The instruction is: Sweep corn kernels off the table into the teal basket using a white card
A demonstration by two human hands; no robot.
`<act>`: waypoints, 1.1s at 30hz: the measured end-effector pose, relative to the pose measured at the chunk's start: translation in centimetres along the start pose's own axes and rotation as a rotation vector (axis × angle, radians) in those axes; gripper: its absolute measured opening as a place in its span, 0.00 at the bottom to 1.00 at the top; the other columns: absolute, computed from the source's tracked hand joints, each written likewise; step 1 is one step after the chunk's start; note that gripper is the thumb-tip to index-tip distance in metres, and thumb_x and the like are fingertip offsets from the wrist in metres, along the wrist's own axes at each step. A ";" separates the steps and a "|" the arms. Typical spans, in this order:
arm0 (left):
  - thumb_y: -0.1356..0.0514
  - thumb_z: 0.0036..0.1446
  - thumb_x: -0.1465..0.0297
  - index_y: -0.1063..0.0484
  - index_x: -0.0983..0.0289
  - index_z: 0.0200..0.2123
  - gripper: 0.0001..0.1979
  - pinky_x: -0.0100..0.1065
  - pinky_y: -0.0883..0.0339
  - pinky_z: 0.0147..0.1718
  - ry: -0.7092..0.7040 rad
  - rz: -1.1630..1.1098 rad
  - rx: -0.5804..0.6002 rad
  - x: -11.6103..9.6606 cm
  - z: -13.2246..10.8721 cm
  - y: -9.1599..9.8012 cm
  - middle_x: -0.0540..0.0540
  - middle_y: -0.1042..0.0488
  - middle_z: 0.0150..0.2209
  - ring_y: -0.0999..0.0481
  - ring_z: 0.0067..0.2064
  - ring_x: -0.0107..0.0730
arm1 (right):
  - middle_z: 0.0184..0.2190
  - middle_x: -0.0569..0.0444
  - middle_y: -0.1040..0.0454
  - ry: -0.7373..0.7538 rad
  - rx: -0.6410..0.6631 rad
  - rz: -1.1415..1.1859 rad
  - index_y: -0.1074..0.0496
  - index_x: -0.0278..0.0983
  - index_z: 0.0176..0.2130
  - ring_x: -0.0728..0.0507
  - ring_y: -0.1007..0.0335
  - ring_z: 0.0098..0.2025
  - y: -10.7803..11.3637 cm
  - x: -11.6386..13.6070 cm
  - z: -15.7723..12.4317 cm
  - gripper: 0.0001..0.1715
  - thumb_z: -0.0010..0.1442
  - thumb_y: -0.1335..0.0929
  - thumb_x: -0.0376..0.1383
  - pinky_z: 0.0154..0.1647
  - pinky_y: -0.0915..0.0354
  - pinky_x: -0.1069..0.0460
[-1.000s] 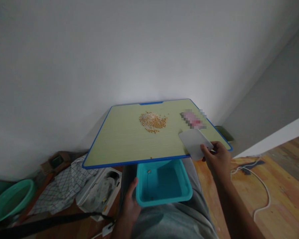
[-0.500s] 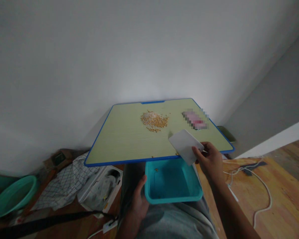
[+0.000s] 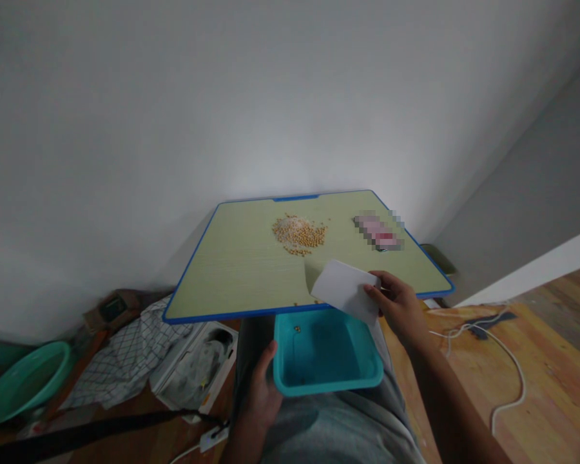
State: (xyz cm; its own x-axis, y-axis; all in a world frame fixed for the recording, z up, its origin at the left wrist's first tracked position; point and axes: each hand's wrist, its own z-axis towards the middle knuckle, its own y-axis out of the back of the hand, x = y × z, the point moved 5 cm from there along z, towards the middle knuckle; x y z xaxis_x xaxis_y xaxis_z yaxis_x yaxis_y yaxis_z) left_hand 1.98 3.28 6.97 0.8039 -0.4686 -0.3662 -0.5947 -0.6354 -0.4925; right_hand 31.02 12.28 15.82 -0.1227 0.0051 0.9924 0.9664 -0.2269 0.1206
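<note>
My left hand (image 3: 265,388) grips the left side of a turquoise plastic tray (image 3: 328,389), its thumb at the rim. The tray sits over my lap, just below the table's front edge, with a few soybeans in its far left corner. Between the thumb and fingers of my right hand (image 3: 397,306) is a white card (image 3: 347,289), slanted over the front edge of the table. A few loose soybeans lie along that edge near the card. Farther back, a pile of soybeans (image 3: 312,237) mixed with small whitish grains rests on the tabletop.
The pale green table (image 3: 236,270) has a blue rim and stands against a wall. A blurred pink item (image 3: 377,231) lies at its right. On the floor are a green basin (image 3: 29,380), a checked cloth (image 3: 120,361), a white box (image 3: 198,367) and white cables (image 3: 519,380).
The white card has moved left along the table's front edge with my right hand. My left hand has shifted the tray slightly left. The soybean pile looks the same.
</note>
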 end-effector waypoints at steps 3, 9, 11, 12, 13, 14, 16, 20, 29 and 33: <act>0.38 0.77 0.67 0.40 0.77 0.81 0.36 0.42 0.21 0.62 0.004 0.005 -0.004 0.0 -0.1 -0.1 0.66 0.14 0.46 0.15 0.60 0.52 | 0.27 0.55 0.23 0.002 0.051 0.024 0.19 0.39 0.43 0.44 0.29 0.26 0.0 0.3 0.1 0.29 0.52 0.21 0.57 0.22 0.37 0.53; 0.39 0.78 0.65 0.35 0.77 0.78 0.33 0.45 0.21 0.62 0.019 -0.005 0.000 0.0 0.2 -0.2 0.70 0.15 0.50 0.14 0.59 0.54 | 0.30 0.53 0.21 0.032 0.090 0.018 0.19 0.39 0.43 0.42 0.26 0.31 0.3 -0.2 0.5 0.29 0.54 0.21 0.58 0.27 0.33 0.52; 0.39 0.78 0.65 0.34 0.74 0.78 0.33 0.45 0.21 0.62 0.022 -0.032 0.019 -0.1 0.2 -0.3 0.68 0.14 0.50 0.13 0.57 0.54 | 0.31 0.53 0.20 0.036 0.098 0.027 0.19 0.38 0.43 0.42 0.25 0.32 0.4 -0.3 0.6 0.29 0.54 0.20 0.57 0.29 0.33 0.52; 0.39 0.78 0.65 0.34 0.72 0.78 0.32 0.45 0.21 0.62 0.027 -0.036 0.011 0.0 0.2 -0.3 0.67 0.14 0.50 0.12 0.56 0.53 | 0.32 0.52 0.20 0.036 0.103 0.031 0.19 0.38 0.43 0.42 0.25 0.32 0.4 -0.3 0.6 0.28 0.54 0.20 0.57 0.29 0.33 0.52; 0.39 0.79 0.65 0.35 0.71 0.79 0.32 0.44 0.21 0.61 0.034 -0.034 -0.004 0.0 0.0 -0.4 0.66 0.14 0.49 0.12 0.55 0.52 | 0.32 0.52 0.20 0.036 0.108 0.033 0.19 0.38 0.42 0.42 0.25 0.32 0.3 -0.3 0.6 0.28 0.54 0.20 0.57 0.29 0.33 0.52; 0.39 0.79 0.65 0.35 0.70 0.79 0.32 0.44 0.20 0.60 0.036 -0.030 -0.029 0.0 -0.2 -0.4 0.65 0.13 0.48 0.12 0.54 0.51 | 0.31 0.53 0.20 0.038 0.112 0.032 0.19 0.38 0.42 0.42 0.26 0.31 0.3 -0.3 0.6 0.28 0.55 0.20 0.57 0.29 0.34 0.52; 0.40 0.80 0.66 0.35 0.70 0.79 0.31 0.43 0.19 0.58 0.030 -0.024 -0.064 -0.1 -0.6 -0.7 0.64 0.13 0.45 0.11 0.52 0.50 | 0.30 0.54 0.22 0.042 0.121 0.027 0.19 0.38 0.41 0.43 0.28 0.30 0.3 -0.2 0.6 0.28 0.55 0.21 0.57 0.27 0.35 0.52; 0.41 0.80 0.67 0.37 0.75 0.79 0.31 0.41 0.19 0.57 0.010 -0.024 -0.042 -0.3 -1.0 -1.1 0.64 0.13 0.43 0.11 0.50 0.48 | 0.29 0.53 0.22 0.046 0.145 0.027 0.18 0.38 0.41 0.43 0.28 0.30 0.2 0.2 0.5 0.29 0.54 0.20 0.58 0.27 0.35 0.52; 0.39 0.78 0.65 0.35 0.74 0.78 0.33 0.45 0.21 0.61 0.022 -0.020 0.001 -0.1 -0.1 -0.1 0.67 0.14 0.50 0.11 0.49 0.52 | 0.26 0.57 0.25 0.043 0.100 0.022 0.19 0.38 0.41 0.47 0.36 0.24 0.4 0.7 1.0 0.26 0.55 0.21 0.55 0.22 0.43 0.53; 0.40 0.79 0.65 0.39 0.74 0.81 0.35 0.42 0.21 0.61 0.034 -0.035 -0.025 -0.2 -0.9 -0.5 0.66 0.14 0.46 0.11 0.48 0.50 | 0.26 0.56 0.24 0.060 0.089 -0.031 0.19 0.38 0.41 0.45 0.33 0.25 -0.1 1.0 1.6 0.25 0.55 0.22 0.54 0.22 0.42 0.53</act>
State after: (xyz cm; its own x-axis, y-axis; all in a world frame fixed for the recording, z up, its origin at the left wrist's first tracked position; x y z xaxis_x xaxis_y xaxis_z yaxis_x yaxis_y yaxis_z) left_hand 2.14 3.11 8.01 0.8240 -0.4661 -0.3221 -0.5665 -0.6665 -0.4847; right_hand 31.14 13.90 16.82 -0.1632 -0.0479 0.9854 0.9779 -0.1401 0.1551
